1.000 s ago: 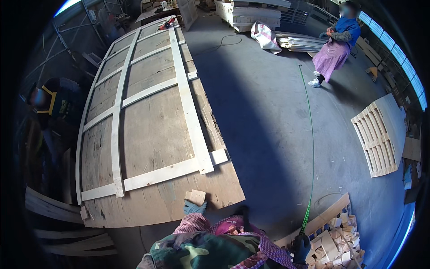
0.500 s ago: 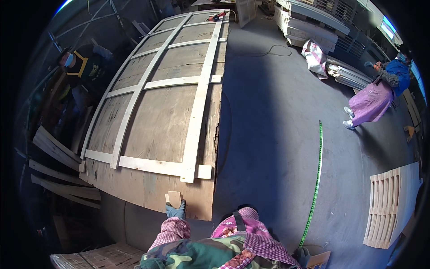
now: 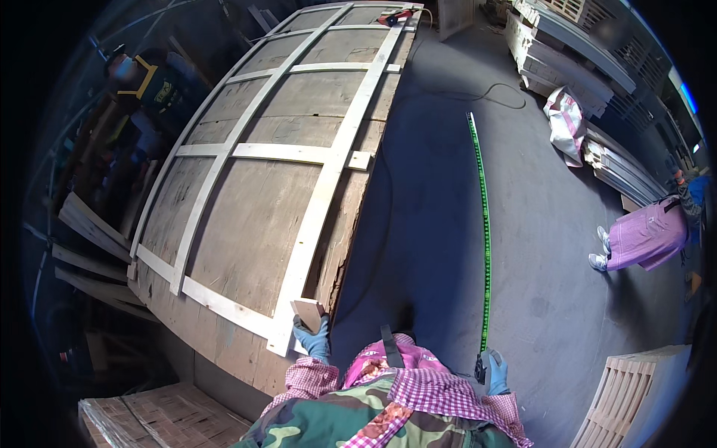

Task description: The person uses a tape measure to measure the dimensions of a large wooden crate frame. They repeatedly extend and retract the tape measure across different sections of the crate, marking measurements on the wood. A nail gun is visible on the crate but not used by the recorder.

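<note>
My left hand (image 3: 315, 340), in a blue-grey glove, is closed around a small flat wooden block (image 3: 308, 313). It is at the near right corner of a slatted wooden frame (image 3: 302, 246), which lies on a large plywood-topped table (image 3: 243, 362). On my right side, my gloved right hand (image 3: 497, 372) is closed at a dark tape measure (image 3: 480, 367). A long green tape blade (image 3: 486, 239) runs forward from it, its far end past the frame's middle crosspiece. The fingers around the tape measure show only in part.
A person in a pink apron (image 3: 648, 235) stands at the right. Another person (image 3: 153, 86) is beyond the table at the left. Stacked timber (image 3: 556, 71) and a white sack (image 3: 565, 125) are far right; a slatted panel (image 3: 620, 396) is near right. A cable (image 3: 478, 97) trails across the floor.
My left hand has carried the block rightward to the frame's corner. My right hand has risen into fuller view, and the tape blade has swung left and reaches farther ahead. The whole view has shifted.
</note>
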{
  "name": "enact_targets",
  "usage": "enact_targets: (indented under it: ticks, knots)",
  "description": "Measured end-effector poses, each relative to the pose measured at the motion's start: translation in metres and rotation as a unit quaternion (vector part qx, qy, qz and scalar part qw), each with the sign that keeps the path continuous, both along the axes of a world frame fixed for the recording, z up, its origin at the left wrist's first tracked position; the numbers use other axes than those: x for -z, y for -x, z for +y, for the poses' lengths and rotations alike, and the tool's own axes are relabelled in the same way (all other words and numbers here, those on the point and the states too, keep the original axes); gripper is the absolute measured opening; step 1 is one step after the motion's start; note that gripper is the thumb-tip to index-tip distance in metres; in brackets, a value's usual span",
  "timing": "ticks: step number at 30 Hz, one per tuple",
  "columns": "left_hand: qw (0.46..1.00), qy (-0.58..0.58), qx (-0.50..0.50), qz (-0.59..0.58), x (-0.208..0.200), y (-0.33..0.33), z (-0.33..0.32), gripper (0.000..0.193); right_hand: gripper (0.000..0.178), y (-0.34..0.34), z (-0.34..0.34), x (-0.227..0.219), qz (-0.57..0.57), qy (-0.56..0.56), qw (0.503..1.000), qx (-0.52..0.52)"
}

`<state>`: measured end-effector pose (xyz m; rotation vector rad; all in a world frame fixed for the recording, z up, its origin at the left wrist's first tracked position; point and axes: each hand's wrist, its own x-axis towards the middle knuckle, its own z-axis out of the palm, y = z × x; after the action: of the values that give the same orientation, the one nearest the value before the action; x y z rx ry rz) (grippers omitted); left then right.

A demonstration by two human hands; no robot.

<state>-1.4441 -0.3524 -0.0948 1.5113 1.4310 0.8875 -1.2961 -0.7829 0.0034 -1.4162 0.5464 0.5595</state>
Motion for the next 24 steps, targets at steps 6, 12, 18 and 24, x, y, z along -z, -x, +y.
enact_targets:
  ticks: [6, 12, 18, 24]
  knots:
    - [0.991, 0.043, 0.129, -0.012, -0.056, -0.2, 0.002, 0.092, 0.011, -0.115, -0.036, 0.028, -0.01, 0.051, 0.998, 0.031]
    - [0.985, -0.01, 0.168, -0.049, -0.038, -0.352, 0.007, 0.092, 0.014, -0.251, -0.022, 0.025, 0.012, 0.087, 0.996, 0.006]
    - [0.998, 0.034, 0.026, -0.046, -0.026, -0.453, 0.04, 0.094, 0.013, -0.45, -0.042, 0.109, -0.069, 0.047, 0.991, -0.105]
    - [0.995, 0.001, -0.086, 0.047, -0.027, -0.523, 0.056, 0.077, 0.021, -0.676, 0.117, -0.001, 0.011, 0.127, 0.961, -0.245]
